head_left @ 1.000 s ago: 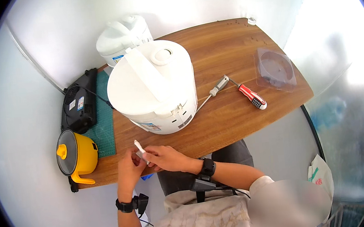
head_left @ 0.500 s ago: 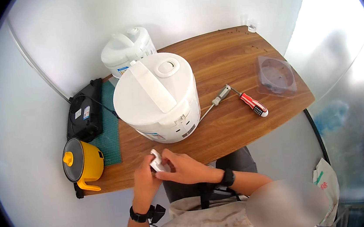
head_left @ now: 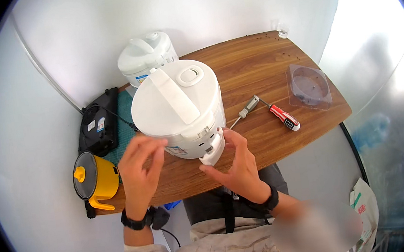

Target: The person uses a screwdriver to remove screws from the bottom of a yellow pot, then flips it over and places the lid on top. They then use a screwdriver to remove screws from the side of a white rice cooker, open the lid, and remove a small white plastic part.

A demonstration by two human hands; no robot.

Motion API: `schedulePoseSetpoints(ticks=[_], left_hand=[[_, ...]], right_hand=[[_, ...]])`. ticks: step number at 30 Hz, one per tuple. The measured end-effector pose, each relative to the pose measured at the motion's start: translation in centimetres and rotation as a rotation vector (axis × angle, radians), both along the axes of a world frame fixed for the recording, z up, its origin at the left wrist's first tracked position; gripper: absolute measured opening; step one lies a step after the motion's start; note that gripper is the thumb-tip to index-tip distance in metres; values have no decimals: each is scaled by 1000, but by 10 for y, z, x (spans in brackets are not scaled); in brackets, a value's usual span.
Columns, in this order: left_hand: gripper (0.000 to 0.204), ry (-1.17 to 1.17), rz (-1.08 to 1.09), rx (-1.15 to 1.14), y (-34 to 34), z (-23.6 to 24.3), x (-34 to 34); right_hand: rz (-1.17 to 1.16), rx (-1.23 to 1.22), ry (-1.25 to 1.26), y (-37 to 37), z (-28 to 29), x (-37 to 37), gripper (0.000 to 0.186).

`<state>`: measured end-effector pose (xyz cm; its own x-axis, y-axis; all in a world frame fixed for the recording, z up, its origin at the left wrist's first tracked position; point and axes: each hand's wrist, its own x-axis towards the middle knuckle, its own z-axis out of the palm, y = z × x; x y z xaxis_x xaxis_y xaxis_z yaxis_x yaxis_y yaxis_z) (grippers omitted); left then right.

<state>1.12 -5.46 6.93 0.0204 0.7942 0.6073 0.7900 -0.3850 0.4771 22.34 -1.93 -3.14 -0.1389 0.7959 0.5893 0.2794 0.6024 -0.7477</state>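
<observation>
A large white rice cooker (head_left: 149,107) stands on the table with its lid down. My right hand (head_left: 240,171) grips a small curved white plastic piece (head_left: 213,155) between thumb and fingers, up against the cooker's lower front, where slots and a small panel show. Whether the piece is fixed there I cannot tell. My left hand (head_left: 139,168) is raised at the cooker's left front, slightly blurred. Its thumb and forefinger are apart and hold nothing, the fingertips close to the cooker's side.
Right of the cooker lie a grey-handled screwdriver (head_left: 249,107) and a red-handled screwdriver (head_left: 284,117). Beyond them sit a clear plastic tray (head_left: 310,86) and a small clear cup (head_left: 283,32). A second rice cooker (head_left: 144,58), a black appliance (head_left: 98,124) and a yellow pot (head_left: 102,179) line the left side.
The white piece has gone from between both hands at the table's front edge to the cooker's front, carried by my right hand. My left hand has let go and moved up and left.
</observation>
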Motion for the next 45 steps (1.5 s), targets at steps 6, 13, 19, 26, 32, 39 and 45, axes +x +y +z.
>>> schedulePoseSetpoints(ticks=[6, 13, 19, 26, 32, 39, 45], left_hand=[[13, 141, -153, 191, 59, 13, 13], [12, 136, -162, 145, 75, 1, 28], [8, 137, -93, 142, 83, -1, 40], [8, 116, -72, 134, 87, -4, 44], [9, 118, -57, 59, 94, 0, 45], [9, 142, -60, 58, 95, 2, 47], [11, -26, -54, 62, 93, -1, 44]], right_hand=[[-178, 148, 2, 12, -12, -25, 78], [-260, 211, -46, 17, -11, -33, 72], [-307, 223, -98, 27, -9, -30, 71], [-327, 266, -127, 37, -7, -25, 72], [-278, 171, -5, 54, -15, -29, 72], [-172, 156, 67, 68, -20, -27, 78], [-108, 139, 47, 69, -22, -19, 88]])
